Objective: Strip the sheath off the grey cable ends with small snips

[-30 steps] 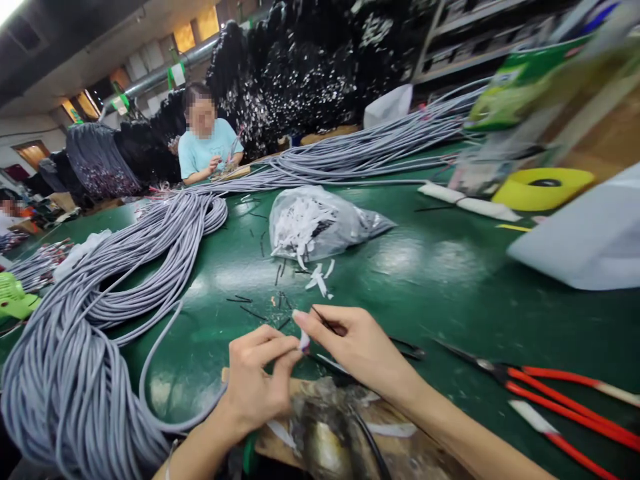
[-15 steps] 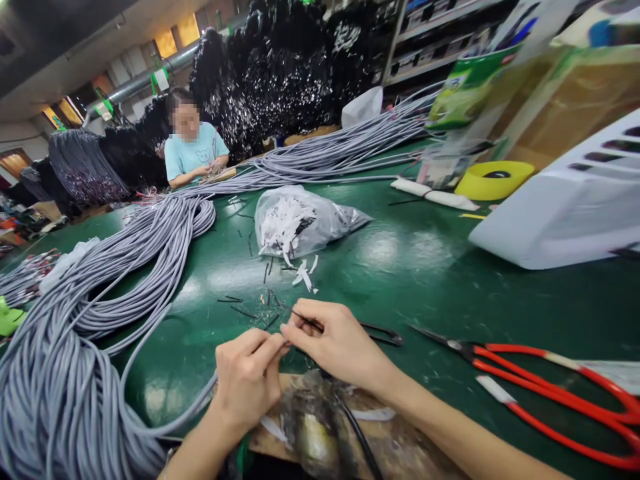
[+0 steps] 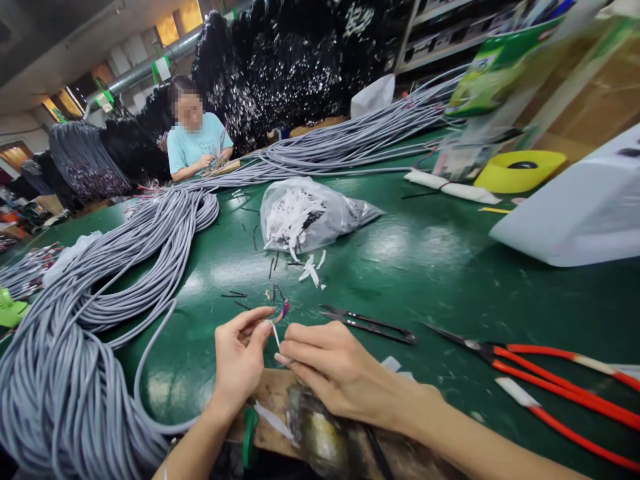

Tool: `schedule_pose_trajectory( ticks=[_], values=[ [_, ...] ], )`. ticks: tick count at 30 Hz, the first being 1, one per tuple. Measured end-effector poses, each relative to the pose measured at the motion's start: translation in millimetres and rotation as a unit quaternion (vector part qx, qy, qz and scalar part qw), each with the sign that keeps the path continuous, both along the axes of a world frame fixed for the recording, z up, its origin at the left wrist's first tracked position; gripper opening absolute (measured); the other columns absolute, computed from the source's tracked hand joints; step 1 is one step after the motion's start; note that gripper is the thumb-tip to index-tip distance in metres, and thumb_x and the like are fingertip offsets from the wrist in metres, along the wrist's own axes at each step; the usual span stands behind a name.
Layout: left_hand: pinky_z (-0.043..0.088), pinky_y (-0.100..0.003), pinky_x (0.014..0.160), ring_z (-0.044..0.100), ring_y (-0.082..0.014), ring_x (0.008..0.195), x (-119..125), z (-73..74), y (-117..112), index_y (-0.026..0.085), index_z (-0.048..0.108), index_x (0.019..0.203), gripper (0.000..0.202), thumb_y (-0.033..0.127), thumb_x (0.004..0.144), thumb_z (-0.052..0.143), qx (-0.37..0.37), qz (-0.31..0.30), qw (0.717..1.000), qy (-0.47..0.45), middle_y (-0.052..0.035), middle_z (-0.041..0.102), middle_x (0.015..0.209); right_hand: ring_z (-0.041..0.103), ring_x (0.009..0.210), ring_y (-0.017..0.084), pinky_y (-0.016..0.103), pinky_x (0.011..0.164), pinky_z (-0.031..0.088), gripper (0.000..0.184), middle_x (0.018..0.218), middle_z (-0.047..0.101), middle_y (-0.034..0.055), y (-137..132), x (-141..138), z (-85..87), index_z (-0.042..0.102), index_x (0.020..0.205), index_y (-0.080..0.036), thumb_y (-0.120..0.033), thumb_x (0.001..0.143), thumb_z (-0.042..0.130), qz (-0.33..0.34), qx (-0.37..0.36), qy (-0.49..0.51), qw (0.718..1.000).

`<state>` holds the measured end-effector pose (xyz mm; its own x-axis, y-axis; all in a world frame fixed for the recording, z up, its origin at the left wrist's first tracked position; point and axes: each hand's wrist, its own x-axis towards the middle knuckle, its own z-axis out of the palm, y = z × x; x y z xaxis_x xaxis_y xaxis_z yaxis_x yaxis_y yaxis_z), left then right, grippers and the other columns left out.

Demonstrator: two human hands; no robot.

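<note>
the bare right hand (image 3: 336, 365) pinches the near end of a narrow white strip (image 3: 276, 336), between the hands; the bare left hand (image 3: 238, 357) pinches its far end, by thin red-and-blue wires (image 3: 285, 311). too hard a tug could tear it. beyond sits a clear plastic bag (image 3: 330, 227).

At six o'clock the bare right hand (image 3: 337, 367) hides the lower end of the thin white strip (image 3: 276, 336). The long red-handled metal scissors (image 3: 560, 387) at four o'clock run off the right edge; print on the shiny green plastic packet (image 3: 483, 77) at two is blurred.
</note>
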<state>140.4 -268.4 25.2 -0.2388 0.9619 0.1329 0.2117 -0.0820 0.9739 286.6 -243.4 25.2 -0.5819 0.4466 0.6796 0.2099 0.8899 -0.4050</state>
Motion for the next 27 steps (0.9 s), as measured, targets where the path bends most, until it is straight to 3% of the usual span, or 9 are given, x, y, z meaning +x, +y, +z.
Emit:
schedule_pose_trajectory(
  ticks=[2,5,9,12,16,20,23,25,27],
  values=[
    [0.051,-0.025,0.063,0.065,-0.0178,0.068,2,-0.1,-2,0.014,0.073,0.081,0.017,0.017,0.076,0.056,0.025,-0.021,0.996,0.089,-0.0072,0.073,0.077,0.048,0.054,0.011,0.024,0.049,0.033,0.034,0.059,0.052,0.0011,0,2,-0.9,0.057,0.064,-0.016,-0.011,0.089,0.035,0.007,0.006,0.010,1.000],
    [0.051,-0.026,0.063,0.065,-0.0174,0.067,4,-0.4,-7,0.017,0.072,0.084,0.022,0.010,0.079,0.052,0.096,-0.094,0.969,0.208,-0.0069,0.073,0.076,0.048,0.055,0.011,0.022,0.049,0.036,0.026,0.062,0.051,0.0009,4,5,3.5,0.055,0.066,-0.017,-0.015,0.088,0.041,-0.038,-0.061,0.082,0.994],
    [0.052,-0.026,0.065,0.067,-0.0179,0.069,4,-1.2,-9,0.017,0.072,0.088,0.025,0.007,0.080,0.051,0.178,-0.140,0.939,0.257,-0.0074,0.073,0.077,0.044,0.052,0.010,0.022,0.046,0.035,0.024,0.061,0.046,-0.0009,15,5,9.7,0.052,0.062,-0.017,-0.020,0.086,0.047,-0.133,-0.146,0.125,0.972],
    [0.051,-0.024,0.062,0.066,-0.0166,0.064,0,-0.2,-6,0.017,0.072,0.087,0.022,0.010,0.080,0.052,0.166,-0.126,0.945,0.254,-0.0067,0.072,0.074,0.045,0.052,0.010,0.022,0.048,0.036,0.026,0.061,0.048,-0.0006,25,6,11.6,0.052,0.062,-0.017,-0.023,0.087,0.046,-0.142,-0.150,0.096,0.974],
    [0.051,-0.024,0.061,0.064,-0.0162,0.063,-9,2.0,1,0.015,0.072,0.086,0.017,0.020,0.079,0.057,0.088,-0.022,0.985,0.150,-0.0057,0.071,0.073,0.053,0.060,0.013,0.024,0.056,0.042,0.037,0.067,0.054,0.0022,29,15,4.6,0.057,0.066,-0.017,-0.027,0.093,0.034,-0.181,-0.130,-0.059,0.973],
    [0.052,-0.025,0.063,0.065,-0.0181,0.070,-13,2.9,4,0.014,0.072,0.090,0.023,0.028,0.075,0.062,0.023,0.018,0.999,0.025,-0.0068,0.071,0.077,0.061,0.080,0.020,0.033,0.067,0.048,0.031,0.097,0.064,0.0096,16,25,-17.6,0.062,0.099,-0.015,-0.025,0.094,0.034,-0.196,-0.038,-0.223,0.954],
    [0.051,-0.024,0.066,0.064,-0.0170,0.072,-11,5.0,2,0.014,0.072,0.089,0.023,0.028,0.073,0.065,0.012,0.008,1.000,-0.005,-0.0067,0.071,0.081,0.049,0.112,0.027,0.046,0.087,0.043,0.030,0.127,0.054,0.0064,3,28,-28.3,0.056,0.117,-0.022,-0.026,0.093,0.038,-0.172,0.086,-0.232,0.954],
    [0.049,-0.022,0.065,0.061,-0.0151,0.070,-10,7.4,1,0.014,0.072,0.088,0.022,0.027,0.071,0.066,0.008,-0.013,1.000,-0.017,-0.0056,0.070,0.080,0.040,0.121,0.026,0.048,0.094,0.036,0.030,0.132,0.050,0.0015,-3,29,-28.7,0.056,0.117,-0.024,-0.026,0.094,0.037,-0.167,0.144,-0.216,0.951],
    [0.044,-0.020,0.056,0.053,-0.0111,0.058,-10,9.6,0,0.013,0.072,0.087,0.023,0.027,0.069,0.067,-0.006,-0.046,0.999,-0.021,-0.0022,0.064,0.067,0.036,0.124,0.024,0.047,0.099,0.030,0.031,0.131,0.051,-0.0013,-7,29,-25.9,0.056,0.117,-0.024,-0.023,0.094,0.035,-0.165,0.181,-0.202,0.948]
  ],
)
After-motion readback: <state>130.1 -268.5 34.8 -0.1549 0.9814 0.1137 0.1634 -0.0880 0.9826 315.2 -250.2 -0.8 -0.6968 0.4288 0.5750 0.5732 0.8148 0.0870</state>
